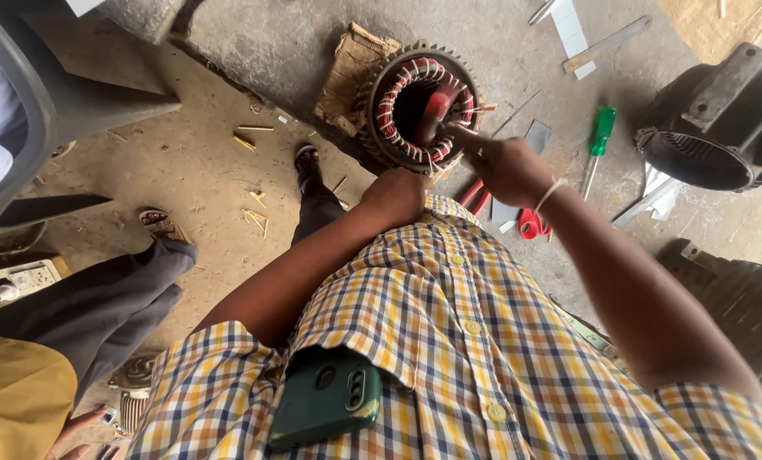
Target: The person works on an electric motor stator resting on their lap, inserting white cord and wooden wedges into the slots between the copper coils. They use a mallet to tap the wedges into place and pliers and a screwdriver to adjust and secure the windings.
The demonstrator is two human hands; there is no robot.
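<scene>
A round motor stator (422, 104) with copper windings bound in red and white stands on the concrete floor in front of me. A red-handled tool (434, 111) sticks into its bore. My right hand (504, 166) is at the stator's lower right rim, fingers pinched on something thin there that I cannot make out. My left hand (395, 194) rests just below the stator, fingers curled; its contents are hidden by my checked shirt (449, 332). A green phone (325, 396) sits in the shirt pocket.
A green-handled screwdriver (598, 140), red-handled scissors (526, 223), a metal ruler (606, 43) and paper strips lie to the right. A black motor housing (717, 123) stands at far right, a finned casing (738, 298) below it. Another person's legs (108, 298) are at left.
</scene>
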